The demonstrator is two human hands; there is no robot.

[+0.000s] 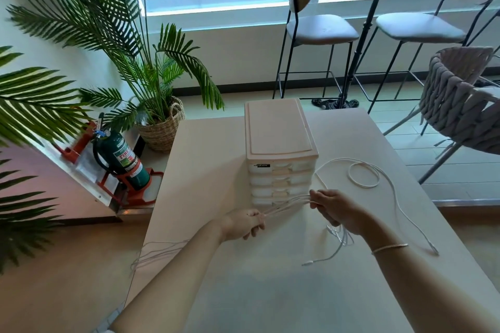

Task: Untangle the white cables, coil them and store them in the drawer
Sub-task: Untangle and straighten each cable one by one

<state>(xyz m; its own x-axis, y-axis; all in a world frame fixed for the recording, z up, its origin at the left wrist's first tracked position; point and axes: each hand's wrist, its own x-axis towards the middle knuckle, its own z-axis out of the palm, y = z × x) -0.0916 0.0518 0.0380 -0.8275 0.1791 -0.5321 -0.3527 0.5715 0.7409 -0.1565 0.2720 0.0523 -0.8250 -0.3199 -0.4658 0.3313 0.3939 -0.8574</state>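
Fingers [257, 224] of my left hand [244, 226] are curled around a bundle of white cables [286, 204], gripping it near the centre of the surface [216, 170]. Fingers [318, 201] of my right hand [338, 209] pinch the same bundle a short way to the right, so several strands run taut and roughly parallel between the two hands.

Cable layout:
- Right of my right hand, one strand rises toward the far side, forms a single loose loop [364, 174] lying flat on the surface, then trails back toward the near right, ending in a connector [434, 250].
- Below my right hand, loose ends [341, 240] hang and rest on the surface; one ends in a plug [308, 262].
- Left of my left forearm, thin strands [159, 250] hang over the left edge of the surface.

Drawer unit [280, 143]: it stands upright on the surface just beyond my hands, with a stack of drawers facing me. All drawers I can see appear closed. The taut strands pass in front of the lowest drawer [270, 201]; I cannot tell whether they touch it.

Surroundings: a potted palm [159, 67] in a woven basket and a green fire extinguisher [121, 159] stand on the floor at far left. Two bar stools [322, 28] and a woven chair [460, 100] stand at far right.
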